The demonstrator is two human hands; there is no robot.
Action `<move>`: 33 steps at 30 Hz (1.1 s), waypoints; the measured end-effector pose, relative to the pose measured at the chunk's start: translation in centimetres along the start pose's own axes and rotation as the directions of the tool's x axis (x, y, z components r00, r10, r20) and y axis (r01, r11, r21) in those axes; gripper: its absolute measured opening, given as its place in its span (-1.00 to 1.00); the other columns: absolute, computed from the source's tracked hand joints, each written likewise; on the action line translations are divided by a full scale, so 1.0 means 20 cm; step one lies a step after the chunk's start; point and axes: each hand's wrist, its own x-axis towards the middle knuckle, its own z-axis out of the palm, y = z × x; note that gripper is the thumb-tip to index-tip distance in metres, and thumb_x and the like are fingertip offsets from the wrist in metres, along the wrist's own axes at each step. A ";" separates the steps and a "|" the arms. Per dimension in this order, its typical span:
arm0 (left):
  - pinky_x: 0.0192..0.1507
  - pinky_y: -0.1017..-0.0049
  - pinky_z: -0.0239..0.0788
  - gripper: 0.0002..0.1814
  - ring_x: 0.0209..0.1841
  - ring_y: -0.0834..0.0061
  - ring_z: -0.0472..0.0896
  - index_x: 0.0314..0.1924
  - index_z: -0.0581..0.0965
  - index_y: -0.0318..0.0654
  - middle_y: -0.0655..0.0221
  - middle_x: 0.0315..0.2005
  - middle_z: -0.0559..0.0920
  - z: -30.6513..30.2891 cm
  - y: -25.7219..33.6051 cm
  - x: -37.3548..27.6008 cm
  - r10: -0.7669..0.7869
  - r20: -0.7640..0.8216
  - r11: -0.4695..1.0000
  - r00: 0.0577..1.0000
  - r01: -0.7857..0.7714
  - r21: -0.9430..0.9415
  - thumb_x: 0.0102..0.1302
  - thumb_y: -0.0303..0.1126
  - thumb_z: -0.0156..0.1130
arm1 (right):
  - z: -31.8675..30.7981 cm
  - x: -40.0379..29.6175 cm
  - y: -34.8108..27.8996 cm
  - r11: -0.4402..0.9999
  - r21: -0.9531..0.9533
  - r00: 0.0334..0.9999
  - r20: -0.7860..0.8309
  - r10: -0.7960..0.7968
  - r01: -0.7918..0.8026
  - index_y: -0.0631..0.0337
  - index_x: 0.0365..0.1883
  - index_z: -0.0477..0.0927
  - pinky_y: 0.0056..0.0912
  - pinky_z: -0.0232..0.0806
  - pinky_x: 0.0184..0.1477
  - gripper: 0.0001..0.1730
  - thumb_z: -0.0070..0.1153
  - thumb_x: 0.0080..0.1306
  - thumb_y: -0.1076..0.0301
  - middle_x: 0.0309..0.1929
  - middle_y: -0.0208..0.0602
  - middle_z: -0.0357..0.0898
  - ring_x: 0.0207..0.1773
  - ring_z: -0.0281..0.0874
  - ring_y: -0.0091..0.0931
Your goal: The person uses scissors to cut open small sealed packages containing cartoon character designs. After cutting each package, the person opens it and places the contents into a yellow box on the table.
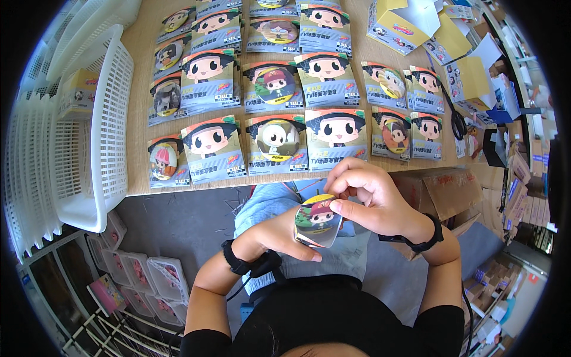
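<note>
Below the table's front edge, my left hand (285, 234) supports a printed card packet with a round character badge (319, 216) on it. The thumb and fingertips of my right hand (370, 196) pinch the upper right edge of that badge. Beyond both hands, piles of printed packets (337, 129) lie in rows on the wooden table (267, 179). Round badges rest on some of the piles, among them a badge with a white figure (277, 137) and one with a red-capped figure (275, 85). How badge and packet are joined in my hands cannot be told.
White plastic baskets (96, 196) stand at the table's left. Yellow cardboard display boxes (397, 26) and black-handled scissors (458, 125) lie on the right side. Under the table's right part is a brown carton (446, 192). Clear bins (167, 279) stand at lower left.
</note>
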 end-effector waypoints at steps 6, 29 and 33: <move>-0.04 0.55 0.25 -0.20 -0.07 0.61 0.38 0.13 0.27 -0.26 0.43 -0.13 0.44 0.00 -0.01 -0.01 0.011 -0.025 0.999 1.000 -0.012 -0.043 -0.16 -0.44 0.44 | 0.00 0.01 -0.01 1.000 -0.005 1.000 0.012 0.006 -0.006 0.35 -0.34 0.45 -0.51 0.29 -0.09 -0.89 0.10 0.17 0.57 -0.17 -0.24 0.33 -0.10 0.37 -0.54; 0.25 0.15 0.15 -0.09 0.31 0.27 0.16 0.34 0.01 -0.30 0.18 0.25 0.21 0.04 0.03 -0.02 0.136 0.072 0.940 0.988 -0.106 -0.325 0.05 -0.42 0.31 | -0.07 0.01 -0.10 0.773 -0.519 0.931 0.219 -0.293 0.365 0.25 -0.42 0.52 -0.38 0.34 -0.31 -0.86 0.22 0.06 0.47 -0.43 -0.26 0.50 -0.27 0.49 -0.38; 0.27 0.19 0.02 -0.02 0.36 0.22 0.07 0.36 -0.04 -0.24 0.12 0.32 0.07 0.04 0.03 -0.01 0.229 0.111 0.939 0.967 -0.189 -0.287 0.05 -0.22 0.34 | -0.21 0.12 -0.21 0.867 -0.415 0.945 -0.044 -0.323 0.277 0.25 -0.36 0.45 -0.55 0.33 -0.29 -0.88 0.14 0.18 0.46 -0.36 -0.40 0.54 -0.32 0.45 -0.63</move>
